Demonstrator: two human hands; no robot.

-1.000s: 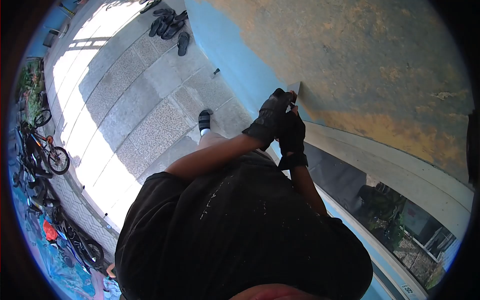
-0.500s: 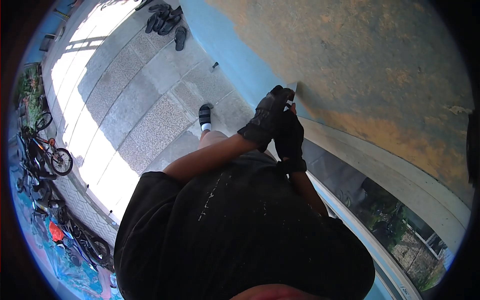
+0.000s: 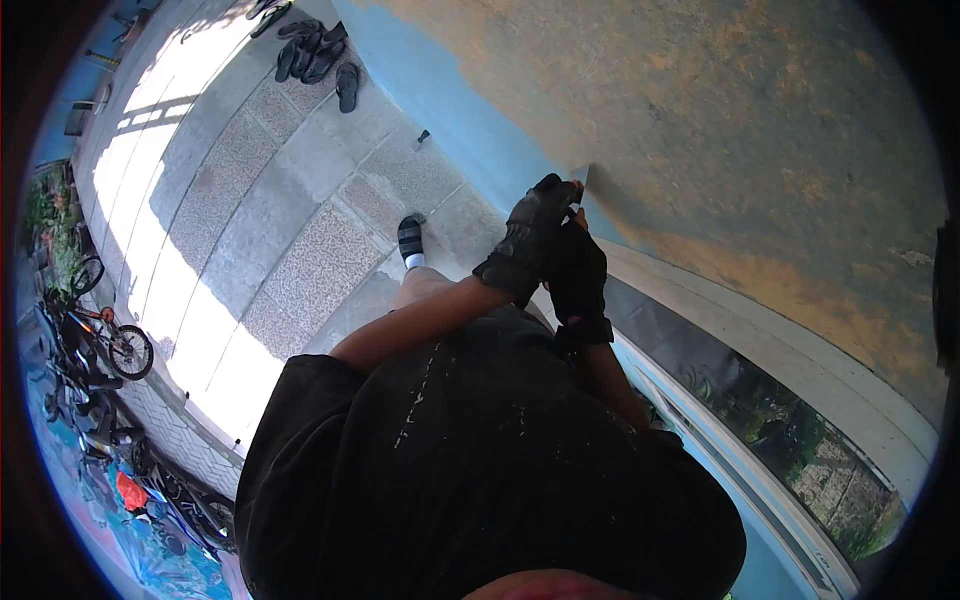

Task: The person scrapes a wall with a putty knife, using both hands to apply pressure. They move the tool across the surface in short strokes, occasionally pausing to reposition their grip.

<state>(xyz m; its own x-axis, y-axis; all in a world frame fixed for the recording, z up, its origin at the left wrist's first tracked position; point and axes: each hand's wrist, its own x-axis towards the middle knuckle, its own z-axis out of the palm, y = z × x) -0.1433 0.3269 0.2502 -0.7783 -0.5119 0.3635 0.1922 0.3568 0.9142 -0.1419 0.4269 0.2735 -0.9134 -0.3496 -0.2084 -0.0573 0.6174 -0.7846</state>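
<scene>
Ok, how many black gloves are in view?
2: one glove on the left hand, by the flat blade; another on the right hand, close against the left. No others show.

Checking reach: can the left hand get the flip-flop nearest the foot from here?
Probably not: the left hand appears closed on the scraper, and the flip-flop lies on the paving, well beyond the sandaled foot.
</scene>
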